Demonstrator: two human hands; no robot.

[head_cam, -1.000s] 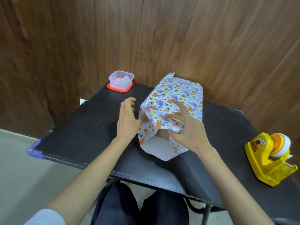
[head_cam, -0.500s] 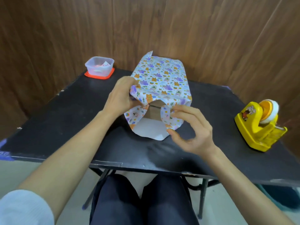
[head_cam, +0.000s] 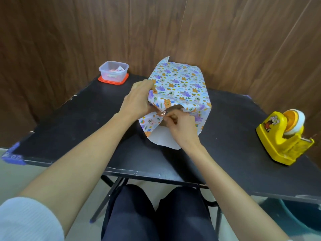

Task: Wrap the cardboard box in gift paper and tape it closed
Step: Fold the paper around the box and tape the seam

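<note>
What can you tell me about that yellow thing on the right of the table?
It is a tape dispenser: a chunky yellow plastic body, scuffed, with a cartoon sticker on its side. An orange hub on top carries a whitish roll of tape. It stands upright on the black table near the right edge. Only the table touches it; the left hand and right hand are both at the gift paper, apart from it.

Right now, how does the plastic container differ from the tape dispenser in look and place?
The plastic container is clear, on a red base; the tape dispenser is opaque yellow. The container stands far to the left, by the wall; the dispenser stands nearer, at the right edge. Both rest on the black table.
</note>
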